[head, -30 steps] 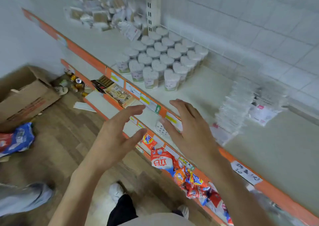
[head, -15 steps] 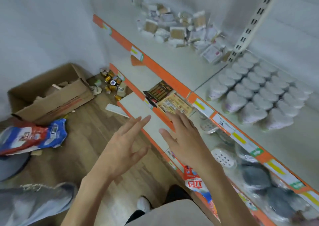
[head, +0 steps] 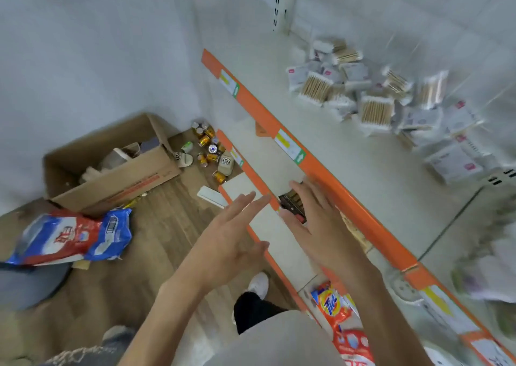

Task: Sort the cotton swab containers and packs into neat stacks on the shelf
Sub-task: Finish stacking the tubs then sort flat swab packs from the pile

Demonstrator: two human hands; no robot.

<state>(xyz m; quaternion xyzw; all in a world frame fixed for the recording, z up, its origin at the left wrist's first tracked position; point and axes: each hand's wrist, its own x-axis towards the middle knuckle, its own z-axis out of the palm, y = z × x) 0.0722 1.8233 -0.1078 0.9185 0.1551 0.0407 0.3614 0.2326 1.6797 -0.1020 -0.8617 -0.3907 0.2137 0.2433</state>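
A jumbled heap of cotton swab packs (head: pixel 374 97) lies at the back right of the white shelf (head: pixel 349 153) with the orange front edge; some packs show wooden sticks, others white wrappers. Flat white packs (head: pixel 455 161) lie loose at the heap's right end. My left hand (head: pixel 231 242) and my right hand (head: pixel 321 223) hover side by side in front of the shelf edge, below the heap, fingers spread, holding nothing. Neither touches a pack.
A lower shelf (head: pixel 265 153) holds a dark packet (head: pixel 293 202). On the wooden floor sit an open cardboard box (head: pixel 111 164), several small cans (head: pixel 208 148), a red-and-blue bag (head: pixel 69 234) and detergent bags (head: pixel 332 304). My shoe (head: pixel 258 283) is by the shelf base.
The view has swung left along the shelf: the rows of white containers have left the frame and the jumbled swab heap is now upper right. Both hands stay open and have drifted slightly forward.
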